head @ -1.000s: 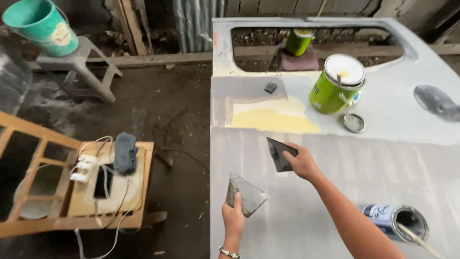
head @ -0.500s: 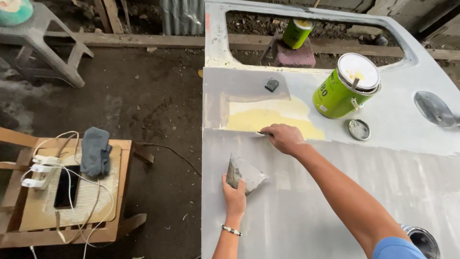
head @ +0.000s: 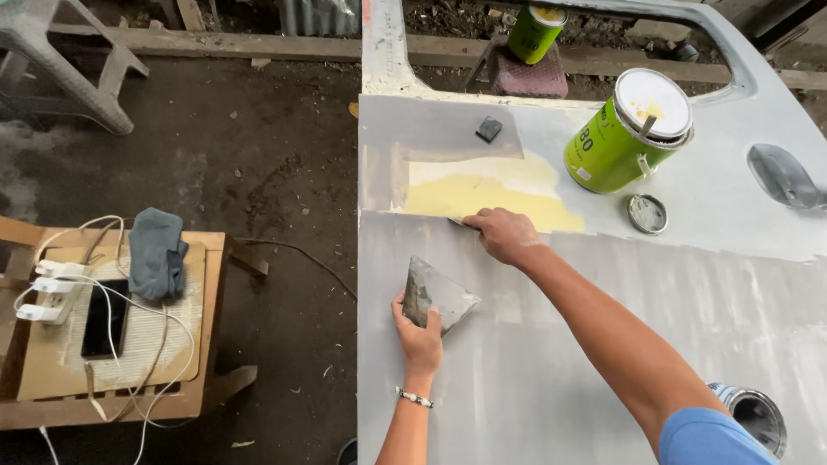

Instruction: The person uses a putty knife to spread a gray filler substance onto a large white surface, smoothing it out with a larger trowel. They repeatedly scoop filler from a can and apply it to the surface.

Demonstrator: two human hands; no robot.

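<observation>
My right hand [head: 504, 234] is closed over a small spreader blade, mostly hidden, pressing it against the lower edge of the pale yellow filler patch [head: 482, 194] on the grey primed metal door panel [head: 560, 344]. My left hand [head: 418, 331] grips a flat grey putty-smeared mixing board [head: 437, 295], tilted just above the panel. A green paint can with a white lid [head: 629, 129] stands near the patch, its small round cap [head: 647, 213] lying beside it.

Two hands, left [head: 419, 337] and right [head: 504, 236], each with one scraper: a wide one [head: 435, 295] and a mostly hidden one [head: 459, 222]. Two green cans [head: 624, 133] [head: 534, 33], plus one open tin [head: 752, 415]. One loose lid [head: 647, 213]. One grey panel [head: 551, 370]. One stool [head: 65, 65]. One phone [head: 105, 317], one cloth [head: 157, 252].
</observation>
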